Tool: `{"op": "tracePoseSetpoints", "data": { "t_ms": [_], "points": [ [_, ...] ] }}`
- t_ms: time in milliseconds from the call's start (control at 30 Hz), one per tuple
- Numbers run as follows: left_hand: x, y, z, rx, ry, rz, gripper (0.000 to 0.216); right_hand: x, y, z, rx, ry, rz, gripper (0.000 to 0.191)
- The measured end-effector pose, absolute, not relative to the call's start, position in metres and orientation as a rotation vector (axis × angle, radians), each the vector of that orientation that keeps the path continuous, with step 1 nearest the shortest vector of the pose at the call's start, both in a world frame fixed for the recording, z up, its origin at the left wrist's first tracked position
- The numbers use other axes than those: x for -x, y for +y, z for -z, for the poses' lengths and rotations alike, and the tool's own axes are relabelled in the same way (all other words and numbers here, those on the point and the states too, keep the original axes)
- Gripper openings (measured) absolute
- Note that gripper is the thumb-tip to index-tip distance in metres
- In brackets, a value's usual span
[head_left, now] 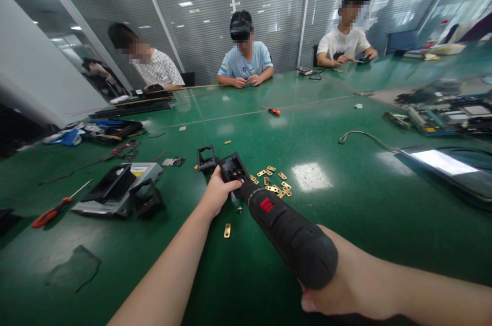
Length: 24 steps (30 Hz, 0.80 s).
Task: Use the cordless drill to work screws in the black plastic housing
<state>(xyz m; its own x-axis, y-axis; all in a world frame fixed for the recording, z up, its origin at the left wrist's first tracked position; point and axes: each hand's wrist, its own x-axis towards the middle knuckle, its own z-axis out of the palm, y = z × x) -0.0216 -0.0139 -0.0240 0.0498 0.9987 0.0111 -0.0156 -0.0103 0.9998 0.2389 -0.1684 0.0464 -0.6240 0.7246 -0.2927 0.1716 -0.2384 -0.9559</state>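
My right hand is wrapped around a black cordless drill with a red switch on top. The drill's front end points into a small black plastic box, which my left hand grips by its near left side. Brass-coloured parts show inside the box; the drill's tip is hidden there. Just right of the box lie several small brass plates with holes. One more brass plate and a small screw-like piece lie nearer me. A black frame stands beyond my left hand.
To the left are an orange screwdriver, a silver drive-like box and another black frame. A phone-like device and circuit boards lie right. Another orange screwdriver is farther off. Three people sit across the green table.
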Motion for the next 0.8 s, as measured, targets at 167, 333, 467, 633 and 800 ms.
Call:
{"op": "tracePoseSetpoints", "data": {
  "t_ms": [167,333,467,633,800],
  "points": [
    [0.0216,-0.0136,0.0241,-1.214,1.144,-1.177,0.06,-0.2407,-0.1682,-0.0459,1.082,-1.642,-1.897,0.047],
    [0.0227,-0.0119,0.0267,-1.204,1.143,-1.182,0.06,-0.2411,-0.1667,-0.0447,1.039,-1.634,-1.879,0.045],
    [0.023,-0.0116,0.0271,-1.209,1.144,-1.177,0.059,-0.24,-0.1657,-0.0431,1.023,-1.601,-1.937,0.045],
    [0.0221,-0.0124,0.0251,-1.216,1.163,-1.183,0.059,-0.2398,-0.1668,-0.0451,1.055,-1.646,-1.88,0.047],
    [0.0211,-0.0124,0.0241,-1.219,1.15,-1.185,0.06,-0.2398,-0.1675,-0.0471,1.057,-1.6,-1.91,0.049]
  ]
}}
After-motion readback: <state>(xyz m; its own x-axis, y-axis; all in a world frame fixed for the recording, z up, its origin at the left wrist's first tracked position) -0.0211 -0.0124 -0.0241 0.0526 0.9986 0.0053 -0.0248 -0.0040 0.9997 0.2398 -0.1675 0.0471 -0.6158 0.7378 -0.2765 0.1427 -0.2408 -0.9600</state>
